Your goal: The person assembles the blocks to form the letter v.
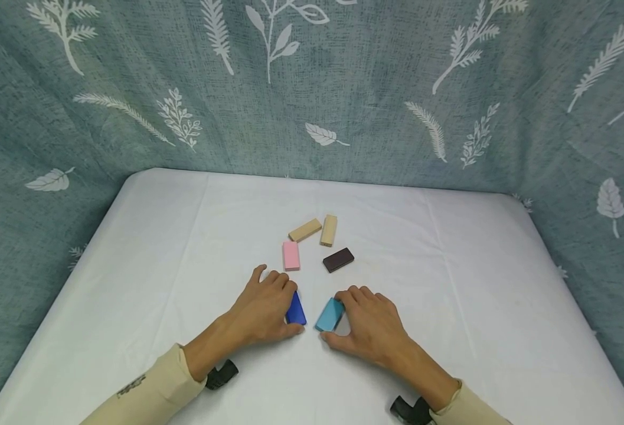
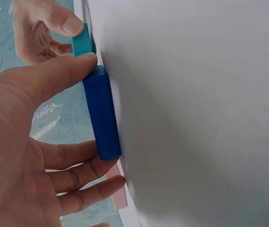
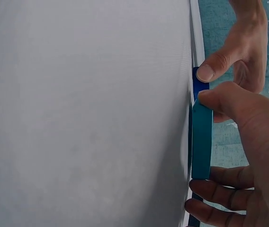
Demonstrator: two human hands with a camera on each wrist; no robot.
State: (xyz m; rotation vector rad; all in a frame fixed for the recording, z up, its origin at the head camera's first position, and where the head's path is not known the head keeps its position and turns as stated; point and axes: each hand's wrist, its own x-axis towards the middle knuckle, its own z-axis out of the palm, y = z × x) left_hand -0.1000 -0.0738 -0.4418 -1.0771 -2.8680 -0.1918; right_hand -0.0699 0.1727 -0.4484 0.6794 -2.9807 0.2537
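My left hand (image 1: 265,308) pinches a dark blue rectangular block (image 1: 296,310) by its ends, thumb at the near one and fingertips at the far one. A light blue block (image 1: 329,314) of similar shape is held the same way in my right hand (image 1: 371,323). Both blocks are on or just above the white cloth, slightly apart and angled away from each other. In the left wrist view, the thumb touches the top end of the blue block (image 2: 101,113). The teal face of the other block (image 3: 202,139) shows in the right wrist view.
Beyond the hands lie a pink block (image 1: 291,256), a dark brown block (image 1: 338,260) and two tan blocks, one slanted (image 1: 305,230), the other nearly lengthwise (image 1: 329,231). A white cloth (image 1: 184,236) covers the table. A green leaf-patterned curtain (image 1: 365,118) hangs behind it.
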